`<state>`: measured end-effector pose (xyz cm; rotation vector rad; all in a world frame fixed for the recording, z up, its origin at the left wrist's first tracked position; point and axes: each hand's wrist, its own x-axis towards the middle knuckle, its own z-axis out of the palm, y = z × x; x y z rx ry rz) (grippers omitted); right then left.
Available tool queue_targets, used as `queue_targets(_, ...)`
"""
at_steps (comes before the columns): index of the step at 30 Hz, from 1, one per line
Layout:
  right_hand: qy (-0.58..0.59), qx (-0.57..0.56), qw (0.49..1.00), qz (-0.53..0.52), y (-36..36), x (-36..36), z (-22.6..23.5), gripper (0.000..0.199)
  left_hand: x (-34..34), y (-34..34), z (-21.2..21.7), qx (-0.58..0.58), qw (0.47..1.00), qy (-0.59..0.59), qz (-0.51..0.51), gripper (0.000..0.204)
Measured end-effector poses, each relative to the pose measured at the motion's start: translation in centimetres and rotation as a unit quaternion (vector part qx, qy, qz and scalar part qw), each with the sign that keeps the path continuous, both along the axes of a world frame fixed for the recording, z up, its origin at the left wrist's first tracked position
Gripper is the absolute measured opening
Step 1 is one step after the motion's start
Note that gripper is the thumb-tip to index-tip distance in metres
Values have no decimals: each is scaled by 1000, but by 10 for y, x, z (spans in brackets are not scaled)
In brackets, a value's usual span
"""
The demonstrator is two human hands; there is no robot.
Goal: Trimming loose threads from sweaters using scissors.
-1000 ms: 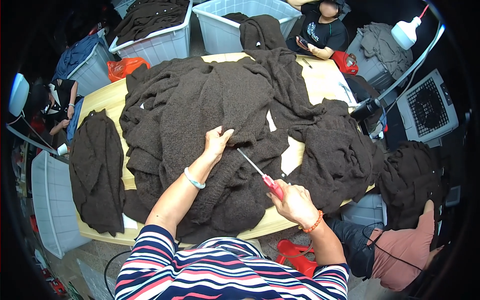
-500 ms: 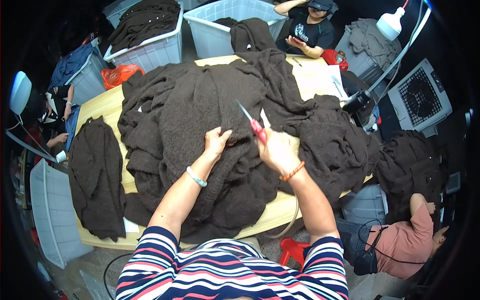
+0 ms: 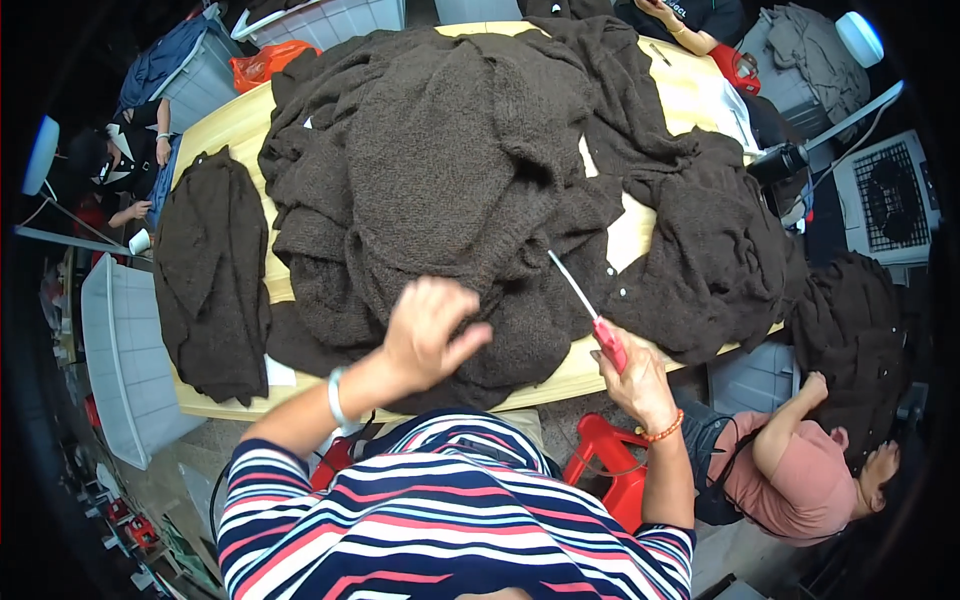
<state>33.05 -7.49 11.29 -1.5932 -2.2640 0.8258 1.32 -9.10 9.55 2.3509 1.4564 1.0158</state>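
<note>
A big heap of dark brown knitted garments point(image 3: 430, 180) covers the middle of the wooden table point(image 3: 225, 130). My left hand point(image 3: 433, 325) is over the near part of this heap, open, with its thumb apart from the fingers and nothing held. My right hand point(image 3: 640, 385) is to the right, by the table's near edge, closed around the red handle of a pair of scissors point(image 3: 585, 300). Their slim metal blades point up and left toward the heap. On the right lies another brown knitted garment point(image 3: 715, 250), with small pale buttons near its left edge.
A folded brown garment point(image 3: 212, 275) lies at the table's left. Grey bins point(image 3: 125, 350) stand around, and a red stool point(image 3: 605, 465) is close by on the right. A person in pink point(image 3: 790, 470) works at the right; others sit at the far side and left. A lamp point(image 3: 858, 38) overhangs.
My left hand has let go of the knit and drawn back toward me. My right hand has moved right and nearer with the scissors. The view has tilted down, so the table appears higher.
</note>
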Motion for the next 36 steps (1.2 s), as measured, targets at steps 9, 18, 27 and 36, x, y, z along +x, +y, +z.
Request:
queue_targets(9, 140, 50, 976, 159, -22, -80, -11, 38, -37, -73, -95, 25, 977, 173, 124, 58)
queue_targets(18, 256, 147, 929, 225, -5, -152, 25, 44, -29, -35, 12, -37, 976, -210, 41, 23)
queue_targets(27, 251, 193, 940, 128, 59, -116, 100, 28, -55, 17, 28, 146, 966, 0, 216, 26)
queue_targets(36, 285, 189, 933, 112, 101, -98, 180, 18, -135, 72, 40, 103, 905, -277, 305, 17)
